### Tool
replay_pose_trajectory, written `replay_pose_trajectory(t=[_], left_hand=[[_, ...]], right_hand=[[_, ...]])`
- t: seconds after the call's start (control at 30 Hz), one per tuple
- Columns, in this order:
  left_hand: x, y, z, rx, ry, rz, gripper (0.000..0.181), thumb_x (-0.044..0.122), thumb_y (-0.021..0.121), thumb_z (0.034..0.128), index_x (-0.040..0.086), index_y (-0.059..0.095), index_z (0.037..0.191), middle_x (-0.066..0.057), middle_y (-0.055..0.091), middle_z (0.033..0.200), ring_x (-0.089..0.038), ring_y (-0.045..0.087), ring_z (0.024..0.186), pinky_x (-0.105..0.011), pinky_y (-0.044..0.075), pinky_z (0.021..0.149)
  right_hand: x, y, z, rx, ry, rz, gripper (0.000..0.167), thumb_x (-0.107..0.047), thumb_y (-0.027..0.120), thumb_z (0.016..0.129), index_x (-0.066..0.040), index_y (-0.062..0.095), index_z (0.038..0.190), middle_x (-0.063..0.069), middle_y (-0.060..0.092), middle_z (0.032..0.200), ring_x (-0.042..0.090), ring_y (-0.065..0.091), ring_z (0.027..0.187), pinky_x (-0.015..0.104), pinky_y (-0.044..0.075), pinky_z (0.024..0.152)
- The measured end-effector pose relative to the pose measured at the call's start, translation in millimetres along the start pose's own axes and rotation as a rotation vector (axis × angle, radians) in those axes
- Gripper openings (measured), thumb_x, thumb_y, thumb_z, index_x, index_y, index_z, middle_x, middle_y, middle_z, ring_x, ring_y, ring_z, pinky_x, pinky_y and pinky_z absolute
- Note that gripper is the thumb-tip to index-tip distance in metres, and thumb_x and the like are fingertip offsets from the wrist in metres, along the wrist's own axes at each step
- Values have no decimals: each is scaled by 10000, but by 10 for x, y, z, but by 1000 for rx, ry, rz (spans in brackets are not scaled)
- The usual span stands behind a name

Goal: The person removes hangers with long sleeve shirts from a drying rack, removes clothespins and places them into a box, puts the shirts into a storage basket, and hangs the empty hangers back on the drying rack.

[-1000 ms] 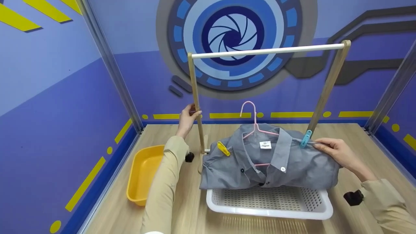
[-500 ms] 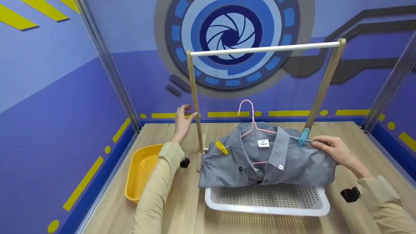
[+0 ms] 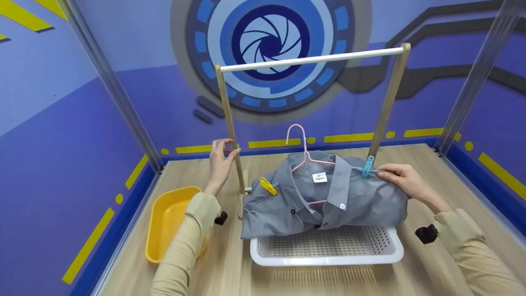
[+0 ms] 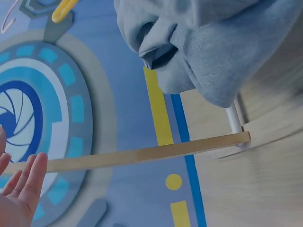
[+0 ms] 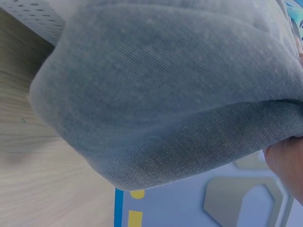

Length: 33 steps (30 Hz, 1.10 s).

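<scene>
A grey button-up shirt (image 3: 374, 201) lies over a white basket (image 3: 328, 260), with a pink hanger (image 3: 306, 154) inside its collar. A yellow clothespin (image 3: 268, 186) is on the shirt's left shoulder as seen, and a blue clothespin (image 3: 367, 166) on the right one. Just right of the blue clothespin, my right hand (image 3: 407, 181) pinches the shirt's shoulder fabric; in the right wrist view the cloth (image 5: 165, 94) hides most of the fingers. My left hand (image 3: 220, 164) is beside the rack's left wooden post (image 3: 230, 123), fingers loosely extended and holding nothing visible. Whether it touches the post I cannot tell.
A clothes rack with a white top bar (image 3: 308, 60) stands behind the shirt; its right post (image 3: 388, 107) rises behind the blue clothespin. On the left is a yellow tray (image 3: 158, 222), partly covered by my left sleeve. Patterned walls (image 3: 135, 102) enclose the wooden table (image 3: 226, 263).
My left hand, earlier with its fingers around the left post, has loosened and drawn slightly back from it. The right hand keeps its pinch on the shirt. The head view has shifted rightward.
</scene>
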<state>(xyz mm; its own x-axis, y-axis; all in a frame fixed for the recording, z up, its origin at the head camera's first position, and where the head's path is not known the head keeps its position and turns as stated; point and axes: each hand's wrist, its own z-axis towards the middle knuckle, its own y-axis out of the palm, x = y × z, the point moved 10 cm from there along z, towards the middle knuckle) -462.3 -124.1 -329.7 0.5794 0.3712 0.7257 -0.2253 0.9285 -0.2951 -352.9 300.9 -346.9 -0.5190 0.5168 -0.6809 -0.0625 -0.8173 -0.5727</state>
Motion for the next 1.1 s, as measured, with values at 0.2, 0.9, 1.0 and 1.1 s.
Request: replay_pose_trajectory(t=[0.2,0.9,1.0,1.1], left_hand=[[142,159,-81,-129,35,-17,245,92,634,847,9,561,1065,-125,478,1025,-265,539,832,-347,467,674],[641,498,-416,-417,71,-111,221,-38,593,845,-85,511,1045,-194,451,1016,-368,534,833,-324,486,644],[597,541,-444,-455,69,-116,230,-22,586,856,-81,509,1064,-196,451,1026,-372,529,846,-342,485,660],[443,607,-460,-490,52,-100,250,31,585,872,-44,514,1100,-171,458,1049,-338,530,872,-335,481,675]], right_hand=[[13,1,4,-8,11,10,119,57,552,863,89,639,937,188,626,896,67,566,771,145,408,667],[22,-13,-49,-24,47,26,142,18,538,886,96,624,968,156,625,911,81,572,771,166,420,661],[18,-16,-37,-27,54,19,147,7,536,890,92,624,972,161,624,916,81,571,776,167,418,663],[10,-13,-19,-28,50,17,146,11,536,889,93,625,971,169,623,916,80,569,778,164,417,664]])
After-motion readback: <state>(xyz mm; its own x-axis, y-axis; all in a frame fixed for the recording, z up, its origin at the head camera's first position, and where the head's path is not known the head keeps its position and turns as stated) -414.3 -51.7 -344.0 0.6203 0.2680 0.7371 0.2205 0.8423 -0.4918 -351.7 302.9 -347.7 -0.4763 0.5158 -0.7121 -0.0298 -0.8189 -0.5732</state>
